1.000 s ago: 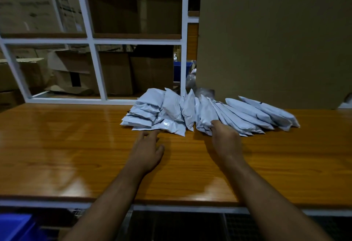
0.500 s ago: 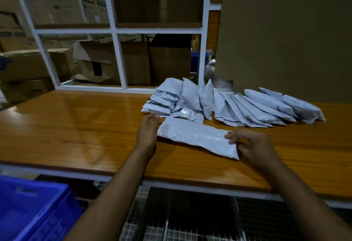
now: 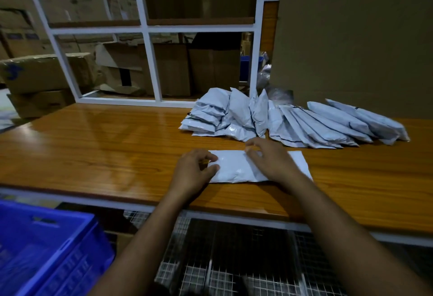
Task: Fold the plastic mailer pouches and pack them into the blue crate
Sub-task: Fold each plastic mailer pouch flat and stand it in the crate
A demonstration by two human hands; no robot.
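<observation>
Although the glossy orange-brown wooden surface [image 3: 93, 150] carries one flat pale grey plastic mailer pouch [image 3: 236, 167] under both hands, folding looks barely begun. The blue slatted plastic crate [image 3: 46, 249], below and left of the hands, shows no pouches in its visible part. Beyond the hands leans a row of pale grey pouches [image 3: 293, 122], roughly fifteen. The left hand [image 3: 194, 169] pinches the pouch's end; the right hand [image 3: 267, 157] presses flat, fingers spread.

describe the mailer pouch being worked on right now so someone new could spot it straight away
On the wooden table, nearer the front edge than the heap of pale pouches, one mailer pouch lies flat. Alone among them, it has the left hand and right hand on it.
</observation>
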